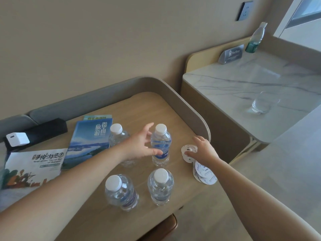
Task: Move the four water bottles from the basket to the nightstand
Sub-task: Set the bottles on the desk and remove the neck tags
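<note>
Several clear water bottles with white caps stand upright on the wooden nightstand: a far-right bottle, a far-left bottle, a near-left bottle and a near-right bottle. My left hand is spread around the left side of the far-right bottle, thumb against its label, fingers apart and not closed on it. My right hand rests with fingers spread on a stack of round white coasters near the right rim. No basket is in view.
Brochures and a map leaflet lie on the left, with a black box and white charger behind. A marble-topped counter at right holds a glass, a sign and a green-labelled bottle.
</note>
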`<action>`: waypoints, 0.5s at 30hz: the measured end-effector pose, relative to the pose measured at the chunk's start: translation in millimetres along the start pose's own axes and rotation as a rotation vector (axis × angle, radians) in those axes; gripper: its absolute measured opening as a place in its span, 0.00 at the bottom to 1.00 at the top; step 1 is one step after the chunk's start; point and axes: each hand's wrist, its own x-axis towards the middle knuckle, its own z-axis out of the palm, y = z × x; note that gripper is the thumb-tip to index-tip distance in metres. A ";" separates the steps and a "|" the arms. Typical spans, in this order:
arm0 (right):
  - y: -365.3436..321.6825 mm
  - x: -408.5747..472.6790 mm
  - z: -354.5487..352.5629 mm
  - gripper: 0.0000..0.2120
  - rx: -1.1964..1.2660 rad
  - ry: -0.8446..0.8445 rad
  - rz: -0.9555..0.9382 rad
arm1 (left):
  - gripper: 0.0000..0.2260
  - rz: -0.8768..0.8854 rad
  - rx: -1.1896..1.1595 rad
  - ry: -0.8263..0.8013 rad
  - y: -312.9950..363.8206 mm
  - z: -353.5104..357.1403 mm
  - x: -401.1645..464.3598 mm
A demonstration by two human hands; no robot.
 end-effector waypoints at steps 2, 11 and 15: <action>-2.0 -7.3 -6.5 0.34 0.024 0.006 -0.039 | 0.45 -0.022 0.010 -0.046 5.7 -9.3 -8.4; -43.8 -79.7 -35.7 0.14 0.465 0.096 -0.149 | 0.16 0.019 -0.255 0.218 28.4 -30.4 -97.9; -63.9 -120.7 -24.9 0.33 0.687 -0.022 -0.371 | 0.25 0.075 -0.381 0.533 18.6 0.7 -146.4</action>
